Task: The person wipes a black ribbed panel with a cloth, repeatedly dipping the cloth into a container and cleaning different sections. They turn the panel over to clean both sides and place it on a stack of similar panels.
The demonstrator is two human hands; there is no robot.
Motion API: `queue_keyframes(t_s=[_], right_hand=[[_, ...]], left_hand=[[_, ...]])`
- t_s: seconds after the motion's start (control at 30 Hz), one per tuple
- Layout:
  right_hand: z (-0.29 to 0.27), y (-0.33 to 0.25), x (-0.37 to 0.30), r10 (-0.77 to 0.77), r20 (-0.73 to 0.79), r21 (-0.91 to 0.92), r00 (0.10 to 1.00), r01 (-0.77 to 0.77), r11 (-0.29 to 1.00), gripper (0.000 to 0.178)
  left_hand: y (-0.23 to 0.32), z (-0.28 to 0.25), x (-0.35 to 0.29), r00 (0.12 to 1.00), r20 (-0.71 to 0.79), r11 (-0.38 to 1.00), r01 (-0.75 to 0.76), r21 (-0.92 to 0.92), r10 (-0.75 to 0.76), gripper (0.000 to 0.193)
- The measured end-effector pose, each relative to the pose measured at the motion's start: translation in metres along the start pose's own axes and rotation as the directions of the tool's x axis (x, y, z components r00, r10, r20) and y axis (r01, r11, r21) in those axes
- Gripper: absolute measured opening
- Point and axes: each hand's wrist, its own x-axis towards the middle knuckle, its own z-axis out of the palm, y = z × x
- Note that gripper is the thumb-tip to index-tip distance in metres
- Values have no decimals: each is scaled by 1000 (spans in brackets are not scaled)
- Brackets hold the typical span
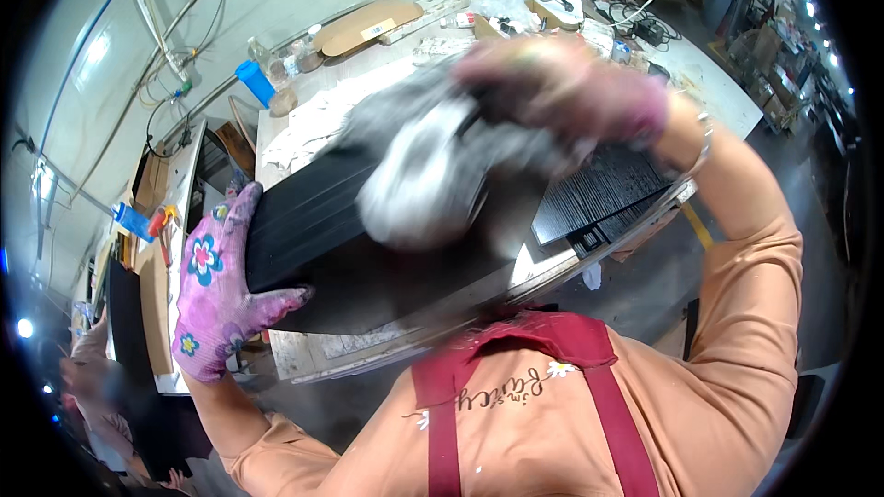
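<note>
My left hand [214, 281], in a pink flowered glove, grips the left end of a long black panel [318, 212]. Its thumb lies along the near side and its fingers reach along the far side. My right hand [562, 83], gloved too and smeared by motion, is raised above the panel's right part. Bunched in it is a grey and white cloth [419, 175], blurred, which hangs across the panel and hides its middle. Under and to the right of these lies a second black panel [599, 193] with a wood-grain surface.
The white worktable [727, 97] carries a cardboard piece [366, 26], plastic bottles, a blue cup [254, 83] and tangled cables with a black adapter [649, 32] at the back. Red-handled pliers [159, 221] lie on a side surface. Another person [101, 387] is at the lower left.
</note>
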Motion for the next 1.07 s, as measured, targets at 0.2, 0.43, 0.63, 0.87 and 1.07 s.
queue_keyframes(t_s=[0.2,0.43,0.63,0.87,1.07], right_hand=[[-65,-28,-14,11,-98,-811,995,-86,579,31],[59,-57,48,-137,108,-219,985,158,963,16],[31,-30,30,60,42,-74,997,-57,996,10],[83,-37,69,-517,2,-193,856,508,839,24],[-7,12,17,277,-41,24,960,-276,961,33]], left_hand=[[9,4,0,999,0,999,44,-13,-44,96],[3,3,-2,987,88,986,141,-89,-133,102],[9,1,1,996,79,998,47,-44,-43,98],[-16,12,-7,993,97,998,64,16,-65,102],[10,-9,1,993,99,997,72,-8,-71,103]])
